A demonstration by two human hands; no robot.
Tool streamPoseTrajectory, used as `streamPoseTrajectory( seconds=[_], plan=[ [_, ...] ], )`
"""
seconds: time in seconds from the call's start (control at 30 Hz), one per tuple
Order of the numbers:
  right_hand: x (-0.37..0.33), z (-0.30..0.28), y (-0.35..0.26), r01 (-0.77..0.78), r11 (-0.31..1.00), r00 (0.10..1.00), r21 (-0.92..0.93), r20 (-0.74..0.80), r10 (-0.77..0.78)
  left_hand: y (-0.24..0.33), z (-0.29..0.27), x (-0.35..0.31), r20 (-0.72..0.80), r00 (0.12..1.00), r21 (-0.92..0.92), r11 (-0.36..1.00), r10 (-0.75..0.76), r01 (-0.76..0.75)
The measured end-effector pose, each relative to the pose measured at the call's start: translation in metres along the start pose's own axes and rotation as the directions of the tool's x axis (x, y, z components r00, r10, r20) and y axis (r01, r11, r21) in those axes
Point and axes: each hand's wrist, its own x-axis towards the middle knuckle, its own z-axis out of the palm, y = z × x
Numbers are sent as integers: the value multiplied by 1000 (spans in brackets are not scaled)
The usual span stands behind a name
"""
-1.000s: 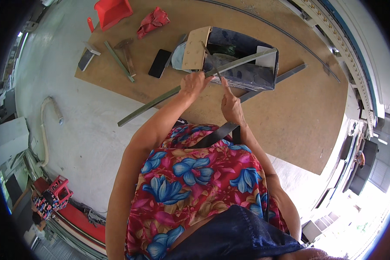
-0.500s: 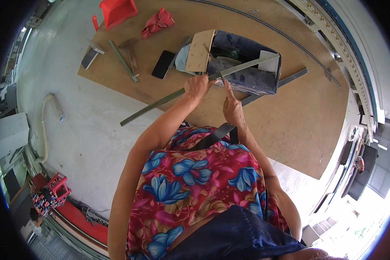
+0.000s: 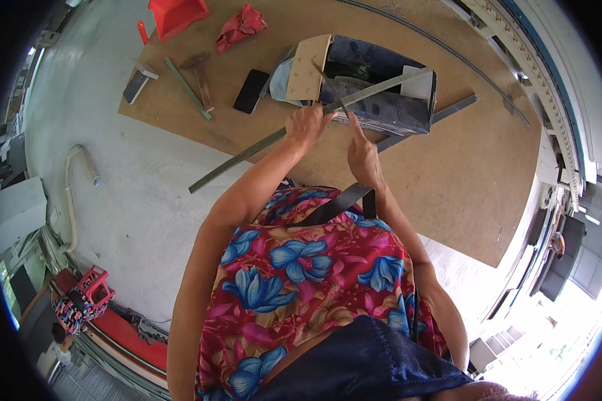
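Observation:
A long grey-green strip (image 3: 237, 160) slants up to the right, its far part lying across the open dark box (image 3: 418, 123). My left hand (image 3: 306, 125) is closed round the strip beside the box's near-left corner. Just right of it, my right hand (image 3: 364, 158) grips the near end of a slim, dark, tapered tool (image 3: 330, 83) that looks like a file, with the index finger stretched along it. The tool crosses the strip, and its tip points away over the box's tan flap (image 3: 308, 67). The fingers hide the tool's near end.
Left of the box lie a black phone (image 3: 251, 91), a hammer (image 3: 199, 79), a short green strip (image 3: 186, 87) and a small block (image 3: 139, 81). Behind are a red cloth (image 3: 241, 28) and red dustpan (image 3: 177, 17). A dark bar (image 3: 456, 107) lies under the box; a long thin rod (image 3: 441, 48) curves behind.
The whole view has shifted slightly. My right hand and the tool have moved a little against the strip; my left hand keeps its hold on the strip.

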Motion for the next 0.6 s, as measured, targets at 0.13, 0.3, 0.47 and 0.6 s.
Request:
streamPoseTrajectory(
  seconds=[0.13,0.3,0.47,0.6],
  plan=[
    [39,19,-1,-121,991,987,-54,96,126,-1,4,9,38,999,-22,999,-27,28],
    [-9,6,9,43,999,998,14,-40,-42,-3,3,5,10,1000,30,1000,-4,4],
    [20,16,8,-16,999,1000,-35,-4,16,-1,3,7,28,999,4,1000,23,-23],
    [37,19,4,-34,998,998,-51,42,36,-3,7,8,29,999,-38,999,-33,34]
  ],
)
